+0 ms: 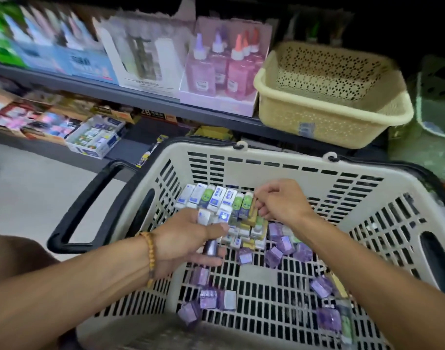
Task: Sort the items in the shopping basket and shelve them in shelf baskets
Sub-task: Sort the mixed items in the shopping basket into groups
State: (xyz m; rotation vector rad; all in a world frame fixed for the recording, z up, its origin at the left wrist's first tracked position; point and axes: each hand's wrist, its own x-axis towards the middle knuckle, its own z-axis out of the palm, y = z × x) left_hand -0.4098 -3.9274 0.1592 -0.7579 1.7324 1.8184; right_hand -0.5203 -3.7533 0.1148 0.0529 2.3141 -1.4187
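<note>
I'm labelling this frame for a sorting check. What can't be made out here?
- Items on the upper-left shelf: motion blur, head view.
- Print on the erasers: too small.
- What the left hand holds: its fingers hide most of it.
- Right hand fingertips: curled under.
- Green shelf basket: cut by the right edge.

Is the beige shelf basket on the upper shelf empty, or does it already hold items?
Empty, as far as visible: the beige shelf basket shows only its bare perforated inner walls and floor. Its front wall hides the near part of the floor.
</note>
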